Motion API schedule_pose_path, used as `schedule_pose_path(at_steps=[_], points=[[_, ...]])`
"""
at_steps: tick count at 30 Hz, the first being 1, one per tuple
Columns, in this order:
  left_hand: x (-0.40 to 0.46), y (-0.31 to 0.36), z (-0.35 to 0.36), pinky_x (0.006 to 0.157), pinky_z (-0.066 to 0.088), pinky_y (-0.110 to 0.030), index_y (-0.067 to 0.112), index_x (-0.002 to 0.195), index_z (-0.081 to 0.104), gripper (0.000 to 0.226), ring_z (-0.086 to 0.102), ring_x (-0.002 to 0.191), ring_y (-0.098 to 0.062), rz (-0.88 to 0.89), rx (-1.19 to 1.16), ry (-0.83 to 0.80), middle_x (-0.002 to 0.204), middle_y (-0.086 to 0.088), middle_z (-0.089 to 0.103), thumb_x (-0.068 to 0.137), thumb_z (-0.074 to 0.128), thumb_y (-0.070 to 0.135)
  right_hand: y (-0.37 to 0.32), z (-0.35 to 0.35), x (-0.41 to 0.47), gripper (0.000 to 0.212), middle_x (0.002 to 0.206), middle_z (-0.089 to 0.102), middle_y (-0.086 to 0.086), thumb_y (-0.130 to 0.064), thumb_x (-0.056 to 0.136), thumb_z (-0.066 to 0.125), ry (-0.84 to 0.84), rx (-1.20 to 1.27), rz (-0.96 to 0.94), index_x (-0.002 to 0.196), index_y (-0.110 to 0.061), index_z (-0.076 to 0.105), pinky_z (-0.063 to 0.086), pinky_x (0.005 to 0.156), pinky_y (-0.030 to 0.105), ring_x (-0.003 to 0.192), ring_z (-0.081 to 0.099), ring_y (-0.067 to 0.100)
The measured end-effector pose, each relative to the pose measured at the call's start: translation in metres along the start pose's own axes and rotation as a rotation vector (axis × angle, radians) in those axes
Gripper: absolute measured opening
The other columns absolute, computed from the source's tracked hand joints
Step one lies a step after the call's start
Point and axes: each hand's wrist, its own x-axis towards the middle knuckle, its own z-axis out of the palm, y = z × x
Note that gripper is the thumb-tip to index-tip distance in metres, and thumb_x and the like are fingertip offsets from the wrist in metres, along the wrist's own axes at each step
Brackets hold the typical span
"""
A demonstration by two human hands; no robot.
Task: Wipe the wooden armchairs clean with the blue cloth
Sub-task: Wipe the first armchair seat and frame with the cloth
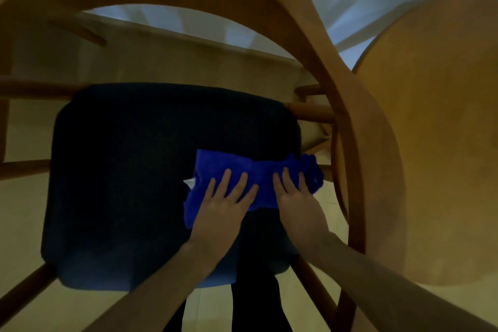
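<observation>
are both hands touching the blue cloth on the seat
Touching. The head view shows the left hand and right hand lying flat, fingers straight, on the blue cloth spread over the dark seat cushion.

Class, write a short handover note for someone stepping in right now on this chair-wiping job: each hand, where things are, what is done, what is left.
Left hand: fingers straight, pressing flat on the blue cloth.
Right hand: also flat on the cloth, nearer the seat's right edge.
Cloth lies spread on the dark seat cushion of the wooden armchair.
Done: cannot tell how much is wiped.
Left: the wooden frame and armrests probably need wiping.
</observation>
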Motion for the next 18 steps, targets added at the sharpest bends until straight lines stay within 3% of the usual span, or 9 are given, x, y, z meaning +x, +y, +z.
schedule_pose_path(at_steps=[4, 7, 10, 12, 15, 16, 18], points=[[-0.006, -0.004, 0.004, 0.120, 0.000, -0.049, 0.034, 0.152, -0.003, 0.072, -0.009, 0.148, -0.031, 0.077, -0.014, -0.014, 0.162, 0.000, -0.005, 0.098, 0.038, 0.010, -0.001, 0.005, -0.018, 0.068, 0.162, 0.000, 0.022, -0.015, 0.104, 0.036, -0.073, -0.037, -0.024, 0.154, -0.004, -0.007, 0.005, 0.121, 0.046, 0.148, 0.007, 0.042], [0.003, -0.012, -0.021, 0.120, 0.014, -0.039, 0.033, 0.152, 0.015, 0.069, 0.012, 0.148, -0.025, 0.116, -0.188, 0.050, 0.161, 0.001, 0.013, 0.096, 0.040, 0.003, 0.005, -0.014, -0.014, 0.072, 0.163, 0.013, 0.016, -0.010, 0.100, 0.046, 0.017, 0.119, 0.006, 0.156, -0.007, 0.002, 0.007, 0.121, 0.041, 0.149, 0.011, 0.035], [0.018, -0.024, -0.068, 0.107, 0.038, -0.041, 0.017, 0.139, 0.049, 0.057, 0.051, 0.124, -0.028, 0.134, -0.438, 0.175, 0.140, -0.010, 0.052, 0.088, 0.046, -0.007, 0.009, -0.053, 0.003, 0.059, 0.141, 0.048, 0.007, -0.005, 0.094, 0.054, 0.249, 0.363, 0.056, 0.149, -0.012, 0.033, 0.033, 0.113, 0.031, 0.132, 0.043, 0.022], [0.034, -0.034, -0.101, 0.101, 0.044, -0.042, 0.009, 0.130, 0.058, 0.051, 0.059, 0.111, -0.028, 0.125, -0.490, 0.315, 0.125, -0.013, 0.062, 0.084, 0.049, -0.009, 0.012, -0.083, 0.020, 0.053, 0.131, 0.054, 0.004, -0.003, 0.091, 0.055, 0.372, 0.371, 0.040, 0.142, -0.015, 0.042, 0.039, 0.106, 0.032, 0.125, 0.049, 0.020], [0.061, -0.045, -0.140, 0.107, 0.036, -0.035, 0.007, 0.132, 0.055, 0.050, 0.055, 0.118, -0.028, 0.094, -0.421, 0.518, 0.128, -0.014, 0.059, 0.084, 0.049, -0.009, 0.021, -0.120, 0.051, 0.060, 0.148, 0.043, 0.010, -0.002, 0.088, 0.050, 0.623, 0.154, -0.043, 0.146, -0.013, 0.039, 0.032, 0.113, 0.047, 0.140, 0.035, 0.031], [0.071, -0.048, -0.147, 0.110, 0.032, -0.037, 0.007, 0.134, 0.052, 0.052, 0.050, 0.124, -0.030, 0.087, -0.386, 0.523, 0.134, -0.016, 0.055, 0.085, 0.048, -0.009, 0.025, -0.127, 0.061, 0.061, 0.155, 0.034, 0.013, -0.003, 0.091, 0.046, 0.658, 0.076, -0.069, 0.150, -0.014, 0.035, 0.027, 0.115, 0.050, 0.144, 0.027, 0.036], [0.085, -0.055, -0.147, 0.116, 0.022, -0.047, 0.012, 0.143, 0.043, 0.059, 0.031, 0.139, -0.035, 0.070, -0.275, 0.399, 0.148, -0.014, 0.041, 0.087, 0.046, -0.007, 0.035, -0.133, 0.080, 0.062, 0.164, 0.013, 0.012, -0.006, 0.097, 0.043, 0.574, -0.039, -0.118, 0.155, -0.020, 0.025, 0.017, 0.118, 0.050, 0.149, 0.011, 0.037]])
